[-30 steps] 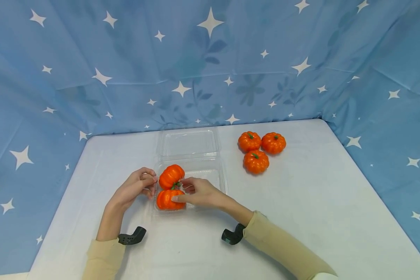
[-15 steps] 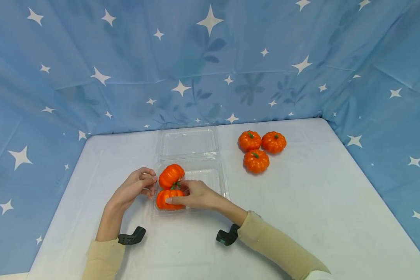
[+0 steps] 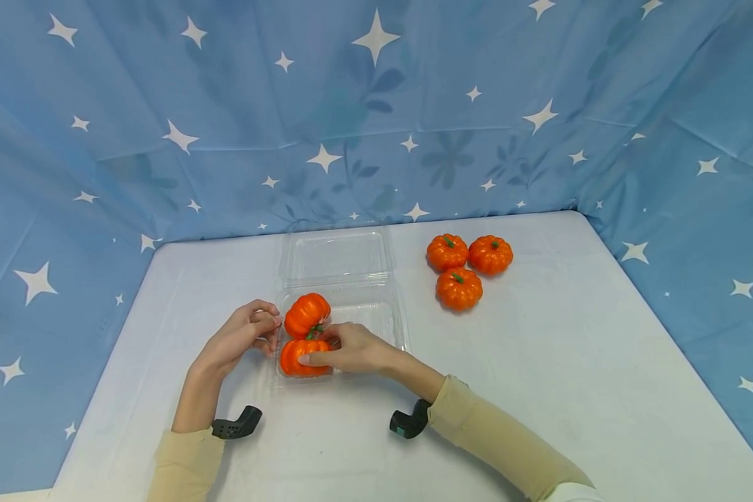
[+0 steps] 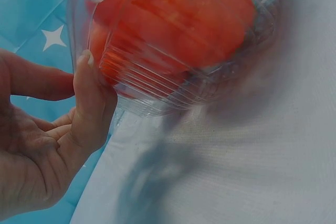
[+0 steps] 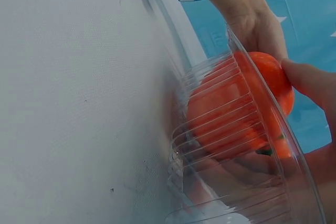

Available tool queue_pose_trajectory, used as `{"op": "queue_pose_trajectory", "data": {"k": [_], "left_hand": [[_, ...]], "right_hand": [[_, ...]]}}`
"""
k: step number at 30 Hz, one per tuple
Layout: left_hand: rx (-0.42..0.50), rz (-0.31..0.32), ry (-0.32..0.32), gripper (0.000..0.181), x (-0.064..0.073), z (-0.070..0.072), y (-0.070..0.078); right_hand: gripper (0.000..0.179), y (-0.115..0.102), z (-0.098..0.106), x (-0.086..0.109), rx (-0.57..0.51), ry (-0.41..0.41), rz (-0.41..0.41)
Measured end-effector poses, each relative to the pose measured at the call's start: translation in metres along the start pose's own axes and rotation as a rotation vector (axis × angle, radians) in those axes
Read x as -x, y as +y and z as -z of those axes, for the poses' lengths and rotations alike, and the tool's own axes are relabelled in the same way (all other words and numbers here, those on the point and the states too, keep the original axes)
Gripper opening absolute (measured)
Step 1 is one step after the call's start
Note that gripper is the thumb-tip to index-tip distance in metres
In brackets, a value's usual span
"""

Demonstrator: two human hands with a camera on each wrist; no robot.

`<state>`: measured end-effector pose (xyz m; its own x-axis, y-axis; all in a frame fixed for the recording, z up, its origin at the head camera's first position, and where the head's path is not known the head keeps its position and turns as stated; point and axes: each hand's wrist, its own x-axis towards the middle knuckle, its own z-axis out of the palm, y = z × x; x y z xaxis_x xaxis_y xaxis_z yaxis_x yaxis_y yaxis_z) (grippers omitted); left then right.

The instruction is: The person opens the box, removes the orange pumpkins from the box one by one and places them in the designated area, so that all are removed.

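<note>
A clear plastic clamshell container (image 3: 370,314) lies with its lid folded back on the table. Two small orange pumpkins sit in its left half: the rear pumpkin (image 3: 307,316) is tilted, and the near pumpkin (image 3: 293,358) lies on its side, their green stems close together. My right hand (image 3: 358,350) grips the near pumpkin, thumb on its upper side and fingers by the stems. Through the ribbed wall in the right wrist view, fingers (image 5: 247,174) show inside the container. My left hand (image 3: 241,335) pinches the container's left rim; in the left wrist view its fingertips (image 4: 86,72) touch the wall.
Three more orange pumpkins (image 3: 459,289) stand in a cluster on the white table (image 3: 571,362), right of the container. The open lid (image 3: 337,255) reaches near the table's back edge. A blue star-patterned curtain (image 3: 376,125) hangs behind and along both sides.
My right hand has moved slightly left, its thumb sliding farther over the near pumpkin and its fingers closer to the stems. My left hand stays at the rim.
</note>
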<state>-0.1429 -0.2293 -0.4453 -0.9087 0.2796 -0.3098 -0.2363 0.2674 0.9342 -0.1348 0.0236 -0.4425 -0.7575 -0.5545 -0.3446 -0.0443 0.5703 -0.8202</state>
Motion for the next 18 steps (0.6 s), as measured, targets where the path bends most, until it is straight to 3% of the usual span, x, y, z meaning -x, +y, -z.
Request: {"op": "queue_pose_trajectory", "data": {"k": [18], "left_hand": [[-0.001,-0.004,0.005,0.029,-0.001,-0.001,-0.001]], "right_hand": [[0.06,-0.001,0.01,0.015,-0.063,-0.008,-0.001]]}}
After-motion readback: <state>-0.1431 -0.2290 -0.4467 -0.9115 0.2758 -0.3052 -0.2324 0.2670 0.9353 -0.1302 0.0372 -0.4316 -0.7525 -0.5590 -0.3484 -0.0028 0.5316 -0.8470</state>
